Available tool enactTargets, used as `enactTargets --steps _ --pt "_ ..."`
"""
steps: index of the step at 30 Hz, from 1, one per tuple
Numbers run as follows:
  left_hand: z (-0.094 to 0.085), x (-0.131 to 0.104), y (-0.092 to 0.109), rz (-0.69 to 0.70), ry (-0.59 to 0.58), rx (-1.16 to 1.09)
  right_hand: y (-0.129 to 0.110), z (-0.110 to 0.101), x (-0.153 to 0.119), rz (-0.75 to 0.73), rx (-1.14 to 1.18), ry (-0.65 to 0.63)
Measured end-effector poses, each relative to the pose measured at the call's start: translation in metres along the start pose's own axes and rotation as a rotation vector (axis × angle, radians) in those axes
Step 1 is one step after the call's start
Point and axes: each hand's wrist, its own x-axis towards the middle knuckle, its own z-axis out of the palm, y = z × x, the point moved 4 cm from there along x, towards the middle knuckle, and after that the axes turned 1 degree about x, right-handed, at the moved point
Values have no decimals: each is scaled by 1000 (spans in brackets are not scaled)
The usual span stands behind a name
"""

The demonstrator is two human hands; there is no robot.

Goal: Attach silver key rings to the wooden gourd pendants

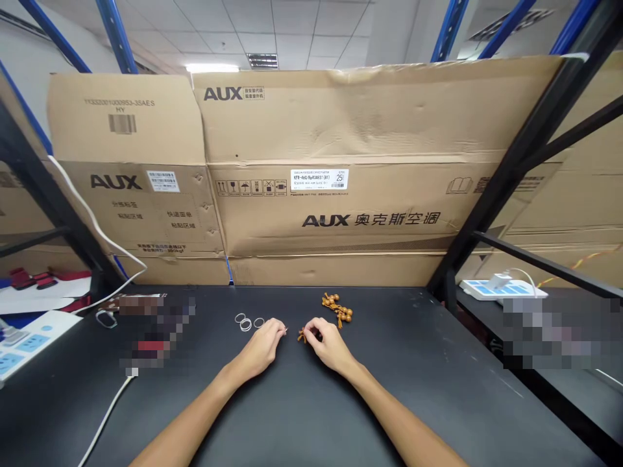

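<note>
My left hand (265, 344) is pinched closed over the dark table, and a tiny bit of something shows at its fingertips, too small to name. Just right of it, my right hand (327, 340) pinches a small brown tasselled piece (302, 336), mostly hidden by the fingers. Behind my right hand lies a pile of orange-brown beaded pieces with tassels (343, 314). Several thin silvery rings (246, 323) lie on the table beside my left hand, one of them partly next to its knuckles. The two hands are a short gap apart.
Printed cardboard (379, 194) stands upright along the back of the black table (292, 421). At the left are a power strip (34, 344), a white cable (104, 415), a brown packet (141, 303) and a blurred-out item. Another power strip (503, 289) sits beyond the right frame post (501, 175).
</note>
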Motion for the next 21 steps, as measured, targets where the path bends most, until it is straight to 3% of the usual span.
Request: enactTargets --steps 10,16,21 --pt "10 21 1 -181 -27 -160 -5 4 0 30 135 -28" --pt "13 20 10 -171 -59 -199 -5 4 0 65 170 2" --pt "14 14 11 -176 -20 -218 -4 3 1 98 194 12"
